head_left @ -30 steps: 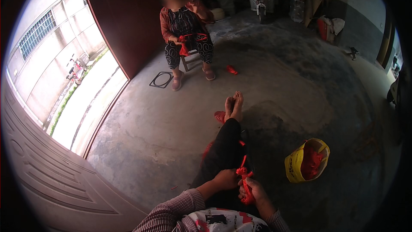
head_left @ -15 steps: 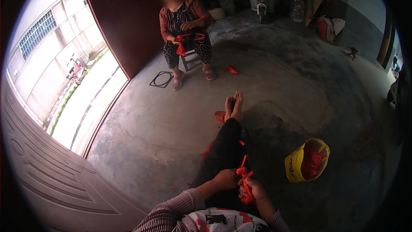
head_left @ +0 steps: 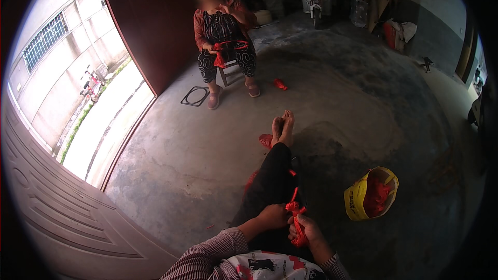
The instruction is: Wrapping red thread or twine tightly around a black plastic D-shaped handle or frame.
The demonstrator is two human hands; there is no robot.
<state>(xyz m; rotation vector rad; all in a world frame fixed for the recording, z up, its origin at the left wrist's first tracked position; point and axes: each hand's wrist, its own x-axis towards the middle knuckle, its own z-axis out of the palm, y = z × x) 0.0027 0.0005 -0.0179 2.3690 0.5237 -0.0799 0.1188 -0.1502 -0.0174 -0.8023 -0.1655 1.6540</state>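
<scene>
Over my dark-trousered lap, my right hand is closed round a bundle of red cord, with the thumb lying along it. A knotted, looped part of the cord sticks up above that fist. Just to the left, my left hand is closed against the knot and pinches the cord there; its fingertips are partly hidden. A short red length rises from the knot along my leg. My bare feet are stretched out ahead, beside a red slipper-like thing.
To the right stands an open yellow bag with red material inside. A person sits ahead holding red cord. One red bundle and a black square frame lie on the concrete floor. A scooter is parked behind; an open doorway is left.
The seated person's raised hand has gone up from chest height toward the head. My two hands and the red cord have stayed in the same place.
</scene>
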